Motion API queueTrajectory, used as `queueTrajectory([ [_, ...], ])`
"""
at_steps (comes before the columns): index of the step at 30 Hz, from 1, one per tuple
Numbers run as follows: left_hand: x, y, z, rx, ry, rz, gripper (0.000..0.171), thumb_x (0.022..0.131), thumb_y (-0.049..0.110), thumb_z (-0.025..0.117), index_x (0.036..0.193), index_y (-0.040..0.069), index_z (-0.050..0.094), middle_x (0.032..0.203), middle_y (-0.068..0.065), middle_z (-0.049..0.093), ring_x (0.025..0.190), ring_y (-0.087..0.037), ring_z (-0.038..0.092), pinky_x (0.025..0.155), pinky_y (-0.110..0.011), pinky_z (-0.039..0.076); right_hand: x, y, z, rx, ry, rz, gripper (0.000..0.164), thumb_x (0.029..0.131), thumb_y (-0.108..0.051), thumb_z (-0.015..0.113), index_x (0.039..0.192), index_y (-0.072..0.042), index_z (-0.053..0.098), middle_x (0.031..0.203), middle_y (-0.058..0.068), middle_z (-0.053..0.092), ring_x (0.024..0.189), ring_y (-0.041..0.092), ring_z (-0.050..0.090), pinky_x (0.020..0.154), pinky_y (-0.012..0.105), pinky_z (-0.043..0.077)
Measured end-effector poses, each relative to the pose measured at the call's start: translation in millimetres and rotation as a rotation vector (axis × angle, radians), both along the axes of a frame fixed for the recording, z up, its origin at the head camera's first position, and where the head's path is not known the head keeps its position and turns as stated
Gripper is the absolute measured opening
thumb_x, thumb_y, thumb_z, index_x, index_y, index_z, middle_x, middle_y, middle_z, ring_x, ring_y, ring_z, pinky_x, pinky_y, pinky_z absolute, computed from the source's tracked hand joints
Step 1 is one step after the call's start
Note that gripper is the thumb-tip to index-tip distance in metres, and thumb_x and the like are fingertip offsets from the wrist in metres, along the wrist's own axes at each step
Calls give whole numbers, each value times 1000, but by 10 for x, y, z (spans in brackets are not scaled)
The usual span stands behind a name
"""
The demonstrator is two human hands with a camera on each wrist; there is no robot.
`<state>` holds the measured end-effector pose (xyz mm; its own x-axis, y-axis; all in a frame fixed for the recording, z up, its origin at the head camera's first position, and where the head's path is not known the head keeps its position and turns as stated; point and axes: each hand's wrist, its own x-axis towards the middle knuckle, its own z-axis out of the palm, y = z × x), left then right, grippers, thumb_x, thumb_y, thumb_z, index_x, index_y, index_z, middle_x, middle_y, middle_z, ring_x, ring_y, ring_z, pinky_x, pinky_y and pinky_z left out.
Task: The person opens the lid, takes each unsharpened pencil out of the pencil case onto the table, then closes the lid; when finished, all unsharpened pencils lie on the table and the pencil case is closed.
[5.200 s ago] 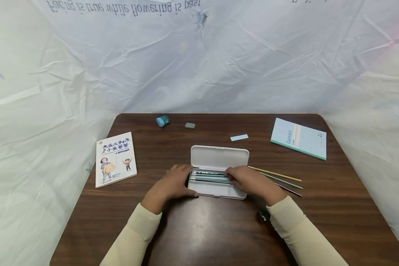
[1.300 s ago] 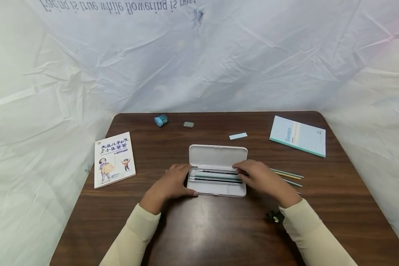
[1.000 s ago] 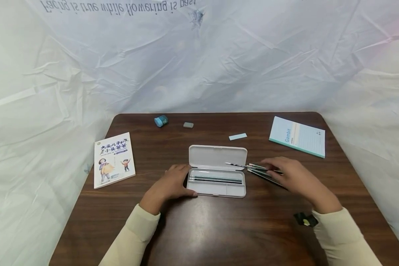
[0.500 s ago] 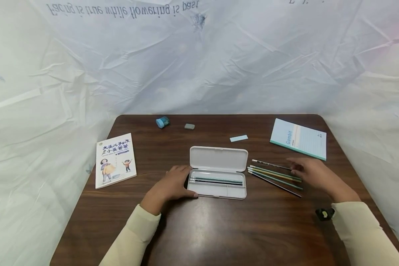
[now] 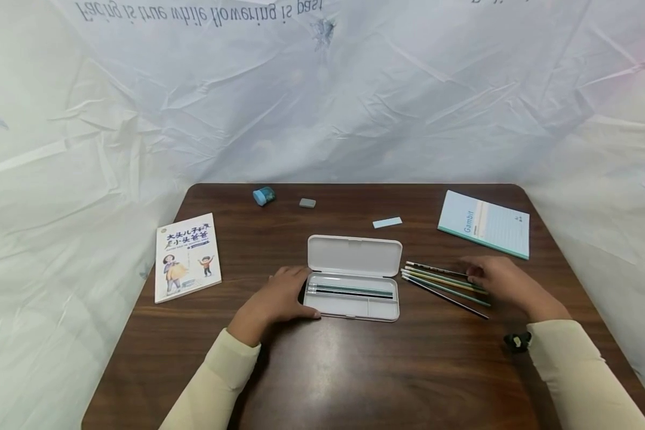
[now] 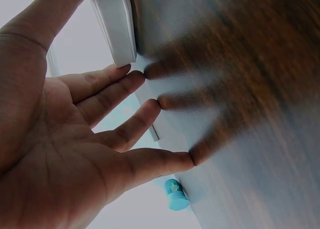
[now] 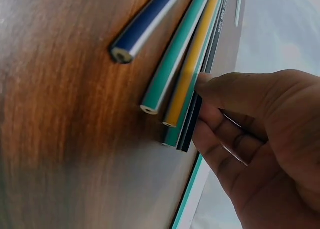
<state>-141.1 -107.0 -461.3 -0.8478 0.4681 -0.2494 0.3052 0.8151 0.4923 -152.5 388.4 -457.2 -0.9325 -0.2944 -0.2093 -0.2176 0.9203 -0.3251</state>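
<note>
A white pencil case lies with its lid raised, two or so pencils inside along the middle. My left hand rests at its left end, fingers spread; in the left wrist view the fingertips meet the table beside the case corner. To the right of the case, several unsharpened pencils fan out on the table. There my right hand pinches the end of a black pencil between thumb and fingers. In the right wrist view this black pencil lies alongside green and yellow ones.
Behind the case are a blue sharpener, a grey eraser and a light-blue strip. A picture-cover book lies at the left, a light-blue notebook at the back right. White sheeting hangs around the table.
Pencils were lifted out of the case and carried right, onto the table. Over the last half second the right hand has brought the black pencil closer to the others. The left hand stays put.
</note>
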Motion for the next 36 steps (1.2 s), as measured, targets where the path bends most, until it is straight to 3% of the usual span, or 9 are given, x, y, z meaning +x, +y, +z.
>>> queueTrajectory([
  [10,12,-14,42,25,21,-7,95,85,46,98,160,5,56,165,-20,58,155,-49,48,115,-90,36,16,-100,82,12,29,25,51,101,2,77,148,13,62,103,13,78,90,24,73,73,45,61],
  [16,-10,-12,5,5,-14,10,97,87,46,97,163,5,53,168,-20,54,160,-49,43,122,-85,34,58,-595,241,-42,110,97,51,102,-7,79,148,9,65,100,7,79,88,19,72,75,46,61],
  [24,4,-34,-12,32,25,0,96,85,47,97,160,5,54,164,-21,58,154,-49,48,116,-88,37,143,-1361,224,-85,168,233,42,104,-8,78,144,4,71,101,3,77,85,11,66,74,36,57],
  [31,0,-4,-2,10,7,20,96,85,45,99,161,7,54,166,-18,57,157,-46,47,121,-84,36,136,-1676,169,-103,200,331,37,105,-6,77,141,3,74,102,4,79,88,13,71,75,35,60],
  [36,-6,6,-16,-8,2,24,98,86,46,98,164,8,53,168,-16,55,158,-46,46,122,-83,36,87,-1831,81,-100,139,373,34,106,-4,74,139,3,75,115,11,83,103,22,80,86,40,66],
])
